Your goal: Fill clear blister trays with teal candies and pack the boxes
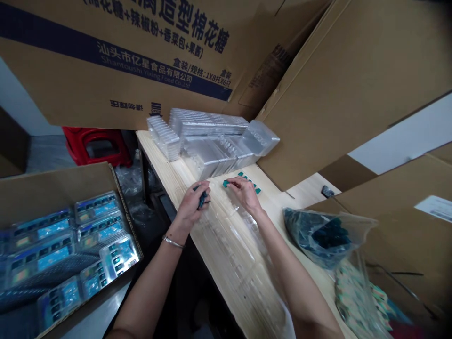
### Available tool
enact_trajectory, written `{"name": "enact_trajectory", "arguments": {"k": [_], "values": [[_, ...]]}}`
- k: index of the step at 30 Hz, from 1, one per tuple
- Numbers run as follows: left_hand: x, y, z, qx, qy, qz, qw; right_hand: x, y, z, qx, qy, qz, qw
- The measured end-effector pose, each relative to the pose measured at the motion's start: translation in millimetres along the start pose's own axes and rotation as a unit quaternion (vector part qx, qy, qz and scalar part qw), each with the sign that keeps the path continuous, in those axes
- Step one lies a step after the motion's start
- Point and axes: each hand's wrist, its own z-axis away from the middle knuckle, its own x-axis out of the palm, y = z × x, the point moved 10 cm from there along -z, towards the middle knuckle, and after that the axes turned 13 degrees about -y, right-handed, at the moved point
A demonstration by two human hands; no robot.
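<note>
My left hand (195,203) is closed around a few small teal pieces (202,198) above a narrow wooden table (183,176). My right hand (243,190) pinches one small teal piece (225,183) between thumb and fingers. Both hands hover over a clear plastic blister tray (233,249) lying flat on the table. More teal pieces (257,189) lie on the table just beyond my right hand. A silver bangle (173,242) circles my left wrist.
Stacks of clear blister trays (212,139) sit at the table's far end. A plastic bag of teal pieces (325,238) lies at the right. A carton of filled blue packs (67,254) stands at the left. Large cardboard boxes (346,84) surround the table; a red stool (95,145) sits behind.
</note>
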Motion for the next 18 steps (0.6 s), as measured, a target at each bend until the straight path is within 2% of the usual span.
{"name": "enact_trajectory", "arguments": {"k": [3,6,12,18], "values": [[-8.7,11.2,-1.2,0.026,0.002,0.021,0.999,12.3,8.8,-19.2,-0.008,-0.033,0.05,0.998],[-9.3,8.9,-3.0,0.018,-0.006,0.041,0.999,24.2,9.8,-30.0,-0.012,-0.058,0.068,0.996],[-0.1,-5.5,-7.2,-0.008,-0.038,0.06,0.997,35.6,0.2,-34.3,-0.014,-0.085,0.079,0.993],[4.9,-10.4,-9.0,-0.007,-0.041,0.079,0.996,45.2,-0.1,-36.0,-0.021,-0.106,0.09,0.99]]}}
